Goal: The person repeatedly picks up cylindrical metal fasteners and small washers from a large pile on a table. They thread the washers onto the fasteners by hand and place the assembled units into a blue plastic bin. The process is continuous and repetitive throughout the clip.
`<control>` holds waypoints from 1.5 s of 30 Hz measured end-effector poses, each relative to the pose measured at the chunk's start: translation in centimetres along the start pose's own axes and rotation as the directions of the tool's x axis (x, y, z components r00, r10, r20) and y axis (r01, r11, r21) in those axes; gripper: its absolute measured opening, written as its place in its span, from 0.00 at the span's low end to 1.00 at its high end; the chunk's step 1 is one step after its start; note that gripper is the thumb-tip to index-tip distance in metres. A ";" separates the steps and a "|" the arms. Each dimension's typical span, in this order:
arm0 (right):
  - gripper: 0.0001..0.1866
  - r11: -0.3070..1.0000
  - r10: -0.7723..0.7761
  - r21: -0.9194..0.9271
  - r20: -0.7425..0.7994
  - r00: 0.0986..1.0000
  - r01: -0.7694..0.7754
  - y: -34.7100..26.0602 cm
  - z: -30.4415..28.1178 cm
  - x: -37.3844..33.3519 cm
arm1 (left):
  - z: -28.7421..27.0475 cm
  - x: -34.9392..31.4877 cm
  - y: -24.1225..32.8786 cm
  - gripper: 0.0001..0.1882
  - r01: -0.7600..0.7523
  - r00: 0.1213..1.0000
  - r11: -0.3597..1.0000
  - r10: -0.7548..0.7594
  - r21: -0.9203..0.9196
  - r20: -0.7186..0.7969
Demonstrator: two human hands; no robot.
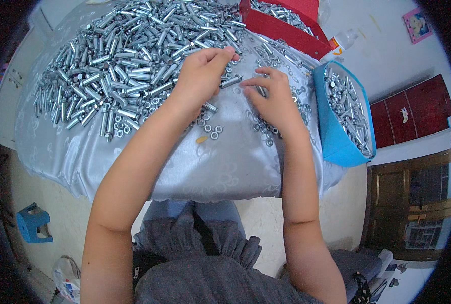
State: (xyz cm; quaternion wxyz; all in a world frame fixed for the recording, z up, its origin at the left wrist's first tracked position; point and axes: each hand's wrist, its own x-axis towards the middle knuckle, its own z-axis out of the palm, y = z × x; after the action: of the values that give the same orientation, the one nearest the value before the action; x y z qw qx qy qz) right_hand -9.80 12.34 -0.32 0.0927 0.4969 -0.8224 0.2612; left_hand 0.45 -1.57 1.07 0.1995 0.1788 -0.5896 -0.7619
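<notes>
In the head view, the left hand (202,71) pinches a bolt (230,81) above the cloth-covered worktop (225,162); the right hand (273,99) rests loosely curled on nuts (263,126), grasping nothing visible. The bolt seems stiff, smooth, rather heavy; best held at its middle.

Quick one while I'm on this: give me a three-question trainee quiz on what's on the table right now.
1. True or false: the blue bin stands on the person's left side.
2. Which hand pinches the bolt: A) left hand B) right hand?
3. Fill in: the big pile of bolts lies on a shiny grey ____.

Key
1. False; it is on the right.
2. A; the right hand rests beside it on loose nuts.
3. Cloth.
</notes>
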 end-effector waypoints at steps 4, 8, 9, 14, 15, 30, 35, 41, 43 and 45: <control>0.08 0.999 -0.001 -0.046 -0.017 1.000 0.000 -0.2 0.9 0.0 | 0.0 0.1 0.1 0.16 -0.003 1.000 1.000 0.003 0.002 0.000; 0.08 1.000 -0.001 0.004 -0.034 0.999 0.002 -0.5 1.5 0.1 | 0.0 0.1 0.0 0.16 -0.003 1.000 1.000 0.003 0.006 -0.009; 0.08 1.000 -0.003 0.014 -0.044 0.999 0.004 -0.5 1.6 0.1 | 0.1 0.1 0.0 0.16 -0.010 1.000 1.000 0.010 0.018 -0.011; 0.09 0.936 0.045 0.352 -0.096 0.994 -0.008 -1.1 0.8 0.6 | 0.0 0.1 0.0 0.14 -0.004 1.000 1.000 0.004 0.029 -0.011; 0.09 0.768 0.178 0.623 0.014 0.984 -0.148 -1.6 0.1 0.8 | 0.0 0.0 0.0 0.14 -0.004 1.000 0.999 0.004 0.051 -0.013; 0.09 0.224 0.177 0.921 0.284 0.942 -0.319 -1.7 -1.8 0.8 | 0.2 -0.5 0.1 0.10 0.090 0.953 0.994 -0.069 -0.061 0.294; 0.07 0.447 0.224 0.861 0.153 0.963 -0.240 -1.9 -1.4 0.8 | -0.1 -0.4 0.1 0.11 0.071 0.962 0.997 -0.062 -0.026 0.265; 0.07 0.575 0.214 0.796 0.077 0.974 -0.189 -2.6 -1.2 0.8 | -0.2 -0.4 -0.1 0.14 0.068 0.983 0.996 -0.076 0.055 0.168; 0.07 0.665 0.155 0.740 -0.001 0.988 -0.103 -1.9 -0.7 0.7 | 0.2 -0.2 -0.6 0.14 -0.041 0.987 0.988 0.017 0.146 0.162; 0.07 0.710 0.109 0.702 -0.041 0.993 -0.049 -1.6 -0.5 0.7 | 0.4 -0.2 -0.8 0.15 -0.095 0.984 0.979 0.065 0.182 0.165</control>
State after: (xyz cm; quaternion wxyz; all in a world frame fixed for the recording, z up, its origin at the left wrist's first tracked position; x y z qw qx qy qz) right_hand -8.76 11.50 0.95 -0.0807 0.4485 -0.6787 0.5760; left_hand 0.36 -0.92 0.44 0.1647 0.1122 -0.6800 -0.7056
